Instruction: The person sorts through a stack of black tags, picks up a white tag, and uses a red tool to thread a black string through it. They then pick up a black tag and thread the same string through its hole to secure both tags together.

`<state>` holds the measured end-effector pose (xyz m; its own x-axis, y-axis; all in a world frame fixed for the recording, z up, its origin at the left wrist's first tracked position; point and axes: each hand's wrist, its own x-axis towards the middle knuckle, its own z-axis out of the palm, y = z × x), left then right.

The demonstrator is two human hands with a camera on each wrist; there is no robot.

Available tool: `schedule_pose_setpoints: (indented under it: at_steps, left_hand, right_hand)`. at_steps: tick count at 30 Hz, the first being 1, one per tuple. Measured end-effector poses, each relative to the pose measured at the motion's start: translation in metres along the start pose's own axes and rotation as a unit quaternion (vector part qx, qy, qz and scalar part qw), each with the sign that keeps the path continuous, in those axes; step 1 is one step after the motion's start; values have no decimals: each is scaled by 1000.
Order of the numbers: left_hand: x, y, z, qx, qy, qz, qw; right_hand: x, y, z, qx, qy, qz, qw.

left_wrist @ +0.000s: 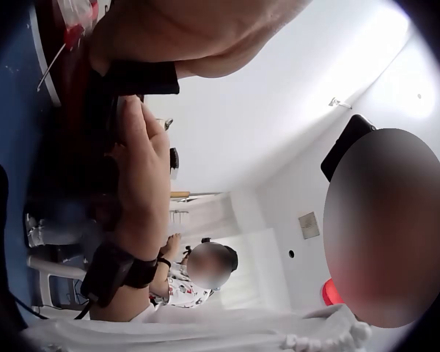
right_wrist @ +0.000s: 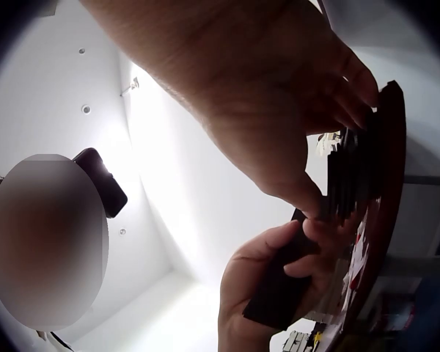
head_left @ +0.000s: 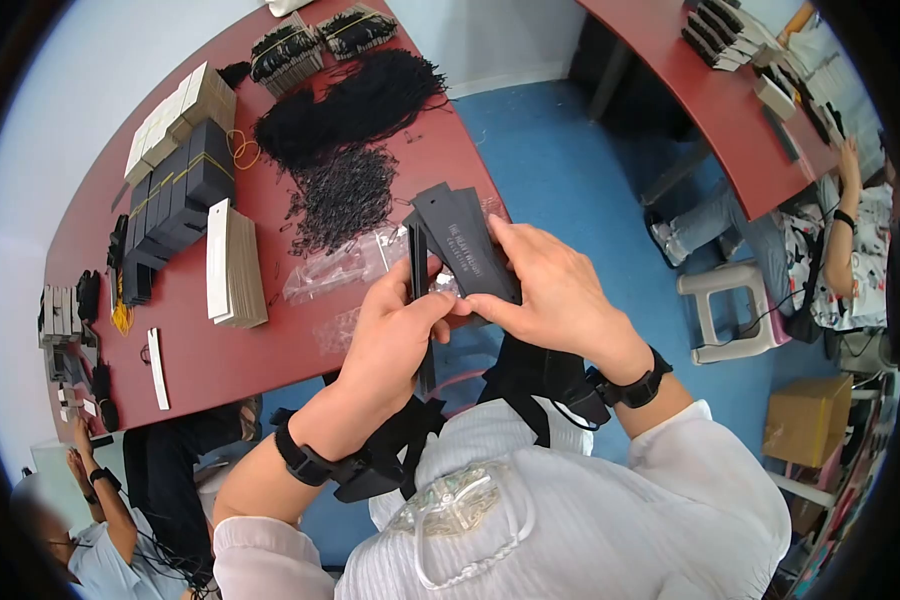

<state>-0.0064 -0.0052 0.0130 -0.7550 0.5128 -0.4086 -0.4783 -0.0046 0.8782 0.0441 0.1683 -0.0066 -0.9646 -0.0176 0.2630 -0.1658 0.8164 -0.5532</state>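
Above the table's front edge, my right hand [head_left: 555, 285] grips a fanned stack of black hang tags [head_left: 460, 235] with pale lettering, a small hole near the end of one. My left hand [head_left: 385, 330] holds a few more black tags [head_left: 417, 255], seen almost edge-on, between thumb and fingers. Both thumbs come close together at the stack's lower end. In the right wrist view, the left-hand tags [right_wrist: 275, 293] lie across the palm, and the right-hand stack [right_wrist: 345, 176] shows its layered edges. Part of the left wrist view is covered by my own hand.
On the red table [head_left: 310, 350] lie a heap of black pins [head_left: 345, 195], black cords [head_left: 350, 100], clear plastic bags [head_left: 345, 265] and a pale tag stack [head_left: 235, 265]. Boxed-looking dark stacks [head_left: 185, 185] stand further left. Other people sit at both sides, one near a stool [head_left: 730, 310].
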Motion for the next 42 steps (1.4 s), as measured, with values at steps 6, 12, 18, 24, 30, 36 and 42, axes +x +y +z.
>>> schedule_pose_setpoints:
  at_steps: [6,12,18,24,30,36,42]
  left_hand:
    - [4,-2,6,20,-24,-2,1000]
    - [11,0,12,11,-33,-4,999]
    - [37,12,9,8,-37,19,999]
    - [64,25,-2,-17,3,37,999]
    - [73,37,-8,-29,16,25,999]
    - [62,43,-20,13,-15,-1,1000]
    - [49,43,-7,24,-11,-20,999]
  right_hand:
    - [-3,-2,2,-17,-4,9,1000]
    - [-8,3,5,-35,18,23,999]
    - [16,15,12,-57,59,4,997]
    - [55,19,16,-27,35,18,999]
    - [79,31,21,-26,23,15,999]
    - [78,47,18,66,4,4,998]
    - [80,40,6,165,-93,66,980]
